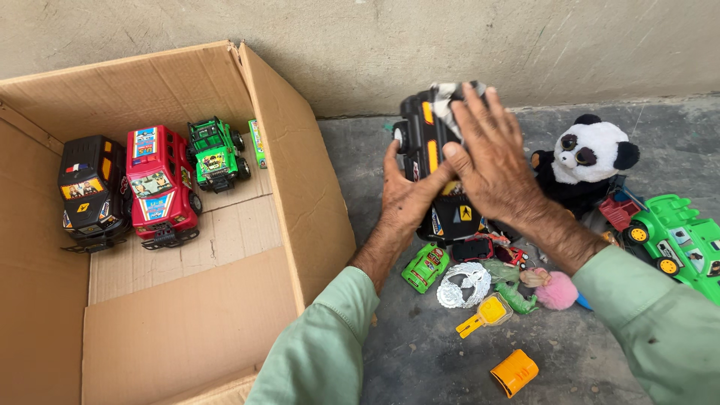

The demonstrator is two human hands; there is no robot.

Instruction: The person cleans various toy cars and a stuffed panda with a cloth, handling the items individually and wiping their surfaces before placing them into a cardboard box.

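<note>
I see the open cardboard box (300, 187) on the floor at left; it holds a black jeep (91, 191), a red jeep (159, 185) and a green jeep (216, 154) side by side. Right of the box, my left hand (405, 199) grips the side of a black truck (435, 172), held above the floor. My right hand (491, 157) lies flat, fingers spread, on a cloth (448, 101) over it. A panda (589, 157) sits just beside it.
</note>
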